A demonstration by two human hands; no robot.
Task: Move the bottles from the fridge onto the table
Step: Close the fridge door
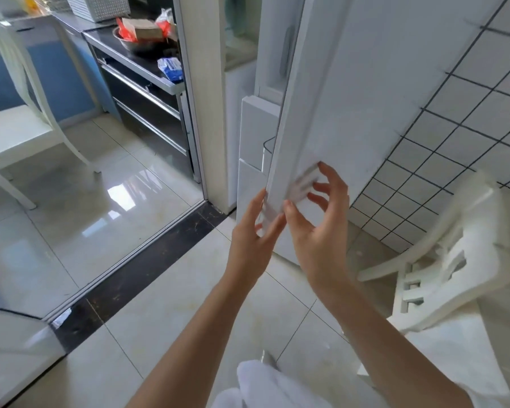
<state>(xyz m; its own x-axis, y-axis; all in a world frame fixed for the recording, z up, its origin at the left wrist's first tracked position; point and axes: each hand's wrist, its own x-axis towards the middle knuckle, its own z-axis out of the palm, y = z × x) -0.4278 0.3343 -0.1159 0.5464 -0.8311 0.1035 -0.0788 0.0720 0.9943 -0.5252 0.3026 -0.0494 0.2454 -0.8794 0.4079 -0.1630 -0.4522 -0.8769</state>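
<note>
**Bottles out of sight as fridge door is worked**

Bottles are not visible; judging by the task, they sit inside the white fridge (321,98), beyond its door edge (280,160). The left hand (253,231) lies along that edge, fingers straight. The right hand (315,219) hovers just beside it, fingers spread, holding nothing. Opening seems the step underway; next, swing the door wide and reach in. A white chair (442,254) stands near right.
</note>
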